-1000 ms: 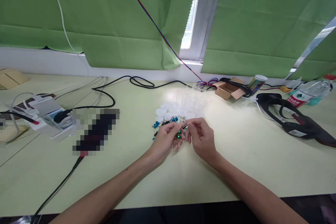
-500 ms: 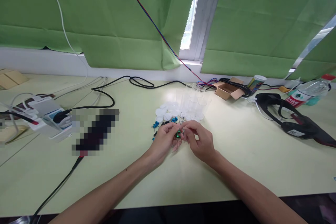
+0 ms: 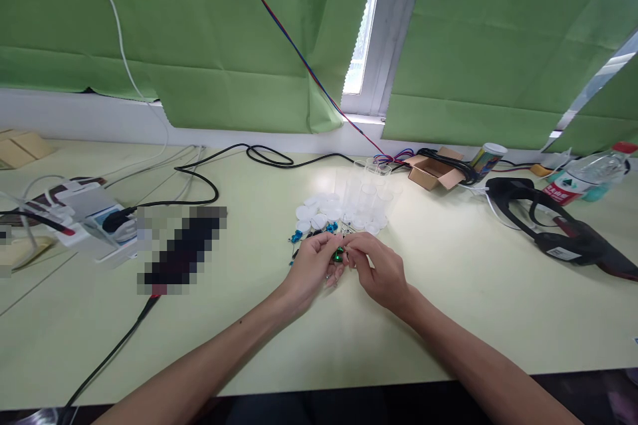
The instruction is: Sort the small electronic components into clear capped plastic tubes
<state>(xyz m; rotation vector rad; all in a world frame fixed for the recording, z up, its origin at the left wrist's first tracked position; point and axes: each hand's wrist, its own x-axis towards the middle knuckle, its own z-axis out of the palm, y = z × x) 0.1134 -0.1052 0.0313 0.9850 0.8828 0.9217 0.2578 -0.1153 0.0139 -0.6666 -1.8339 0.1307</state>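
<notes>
My left hand point(image 3: 312, 270) is closed around a small shiny green piece point(image 3: 338, 254), whose exact kind I cannot make out. Against its right side, my right hand point(image 3: 379, 269) pinches with thumb and forefinger; whatever lies between those fingertips is too small to name. Just beyond the hands lie small blue pieces point(image 3: 296, 236) with thin wires and some dark bits. Behind them are several round white caps point(image 3: 319, 220), and several clear plastic tubes point(image 3: 367, 196) stand upright.
On the left are a white power strip point(image 3: 92, 219) with plugs and a dark pixelated object point(image 3: 184, 252). A black cable point(image 3: 214, 189) runs along the back. An open cardboard box point(image 3: 431, 176), a can point(image 3: 487, 161), a bottle point(image 3: 573, 182) and a black headset point(image 3: 553, 239) stand right.
Both hands stay in almost the same place. The green piece has turned slightly between the fingers, and the right fingertips have shifted a little.
</notes>
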